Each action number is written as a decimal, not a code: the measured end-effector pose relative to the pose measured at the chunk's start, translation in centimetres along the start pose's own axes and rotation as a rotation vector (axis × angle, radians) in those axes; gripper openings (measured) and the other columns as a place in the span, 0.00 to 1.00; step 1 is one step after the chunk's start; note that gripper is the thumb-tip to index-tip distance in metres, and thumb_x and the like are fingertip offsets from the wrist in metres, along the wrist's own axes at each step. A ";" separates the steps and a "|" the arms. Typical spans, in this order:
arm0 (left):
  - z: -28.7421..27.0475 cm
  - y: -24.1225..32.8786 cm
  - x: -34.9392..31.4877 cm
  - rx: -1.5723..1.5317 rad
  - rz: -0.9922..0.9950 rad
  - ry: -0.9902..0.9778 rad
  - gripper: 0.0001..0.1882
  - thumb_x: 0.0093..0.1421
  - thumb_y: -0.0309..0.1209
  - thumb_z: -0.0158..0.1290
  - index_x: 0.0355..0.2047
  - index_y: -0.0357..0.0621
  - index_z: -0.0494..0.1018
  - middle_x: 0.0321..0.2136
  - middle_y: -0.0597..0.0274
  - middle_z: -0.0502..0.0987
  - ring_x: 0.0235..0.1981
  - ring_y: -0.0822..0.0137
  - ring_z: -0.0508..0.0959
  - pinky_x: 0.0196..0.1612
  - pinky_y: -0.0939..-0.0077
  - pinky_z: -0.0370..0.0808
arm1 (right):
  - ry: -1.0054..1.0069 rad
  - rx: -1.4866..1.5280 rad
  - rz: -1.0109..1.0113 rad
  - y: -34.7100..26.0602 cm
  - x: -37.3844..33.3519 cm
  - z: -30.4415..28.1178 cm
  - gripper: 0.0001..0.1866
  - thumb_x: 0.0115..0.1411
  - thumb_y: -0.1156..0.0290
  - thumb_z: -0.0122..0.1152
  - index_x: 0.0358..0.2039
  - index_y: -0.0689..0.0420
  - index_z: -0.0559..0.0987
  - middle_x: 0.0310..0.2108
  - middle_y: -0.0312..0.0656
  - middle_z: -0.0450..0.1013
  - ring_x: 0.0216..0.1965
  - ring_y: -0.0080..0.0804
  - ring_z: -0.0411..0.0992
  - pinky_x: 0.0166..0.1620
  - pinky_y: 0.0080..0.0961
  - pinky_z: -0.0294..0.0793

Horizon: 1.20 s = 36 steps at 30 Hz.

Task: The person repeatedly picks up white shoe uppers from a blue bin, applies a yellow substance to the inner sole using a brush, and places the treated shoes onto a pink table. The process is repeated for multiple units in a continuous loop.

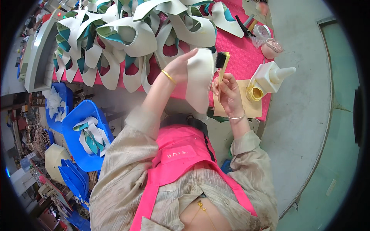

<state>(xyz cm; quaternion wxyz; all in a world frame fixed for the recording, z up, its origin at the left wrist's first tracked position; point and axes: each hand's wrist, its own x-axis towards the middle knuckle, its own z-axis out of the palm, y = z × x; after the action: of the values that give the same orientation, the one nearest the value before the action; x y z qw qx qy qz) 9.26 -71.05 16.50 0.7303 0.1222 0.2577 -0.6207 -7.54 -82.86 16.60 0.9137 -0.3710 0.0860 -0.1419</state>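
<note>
My left hand [178, 70] grips a white shoe upper [200, 82], held up in front of the table's near edge with its pale face showing. Some of the fingers are hidden behind it. Pinched in my right hand [230, 96] is a small brush [222, 70] with a light handle and black bristles. The bristles point up and left, close to the upper's right edge; whether they touch it I cannot tell. Beside my right hand, a small yellow-rimmed pot [255, 93] rests on a tan board [243, 111].
Many white uppers with teal linings [133, 38] cover the pink tabletop [241, 50]. At the right stand a white nozzle bottle [266, 77] and a pink lidded jar [271, 49]. Lower left, a blue bin [79, 159] holds more shoe pieces. A grey machine [38, 54] borders the table's left end.
</note>
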 end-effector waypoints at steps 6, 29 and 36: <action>-5.9 -7.6 -6.1 0.650 0.215 -0.256 0.26 0.59 0.34 0.44 0.55 0.39 0.52 0.50 0.60 0.63 0.51 0.67 0.64 0.52 0.66 0.62 | 0.116 0.214 0.034 0.9 -0.6 1.2 0.10 0.55 0.75 0.51 0.39 0.54 0.69 0.27 0.38 0.66 0.24 0.24 0.64 0.28 0.16 0.63; -1.3 -6.5 -8.4 0.629 0.464 -0.011 0.14 0.60 0.26 0.38 0.47 0.41 0.55 0.42 0.62 0.67 0.42 0.70 0.72 0.43 0.71 0.72 | -0.209 -1.397 -0.441 -3.5 0.7 1.0 0.13 0.45 0.72 0.59 0.35 0.54 0.76 0.24 0.37 0.69 0.26 0.34 0.68 0.29 0.25 0.61; -3.2 -5.7 -7.6 0.520 0.449 0.072 0.13 0.61 0.27 0.37 0.47 0.45 0.57 0.45 0.61 0.66 0.46 0.67 0.69 0.46 0.69 0.70 | -0.345 -1.679 -0.491 -4.1 -4.2 -1.5 0.14 0.45 0.73 0.58 0.35 0.49 0.77 0.21 0.33 0.69 0.24 0.28 0.67 0.27 0.23 0.59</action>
<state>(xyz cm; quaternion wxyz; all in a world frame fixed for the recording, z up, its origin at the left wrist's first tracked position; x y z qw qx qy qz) 2.31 -64.20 18.59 0.7836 0.3798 0.0833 -0.4845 -12.69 -85.32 18.60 0.2846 -0.9423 -0.0591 -0.1661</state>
